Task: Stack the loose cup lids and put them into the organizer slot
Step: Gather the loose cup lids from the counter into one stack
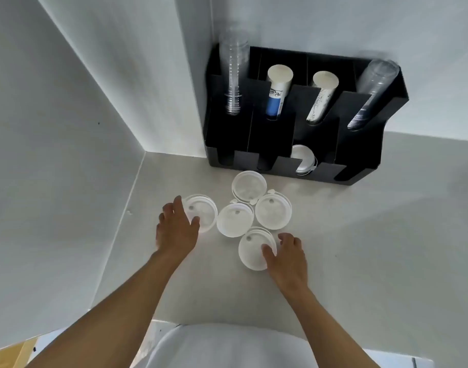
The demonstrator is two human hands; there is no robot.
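In the back right corner of the counter [386, 235]: we see a black organizer [270, 134] against the wall.
Rear slots: clear cup stacks [234, 75] at both ends, two paper cup stacks [278, 88] between.
Front slot: some lids [303, 159], second from right.
Counter middle: five loose lids [235, 220] clustered before the organizer.
Our left hand [175, 229]: fingers spread on the leftmost lid [203, 212].
Our right hand [287, 257]: partly curled on the nearest lid [254, 252].

A single head-worn wide-angle view looks steeply down and forward over the worktop [360, 248] from close above. Both forearms reach in from the bottom edge; beyond the left hand [175, 229] and right hand [287, 257], the wall corner bends outward.
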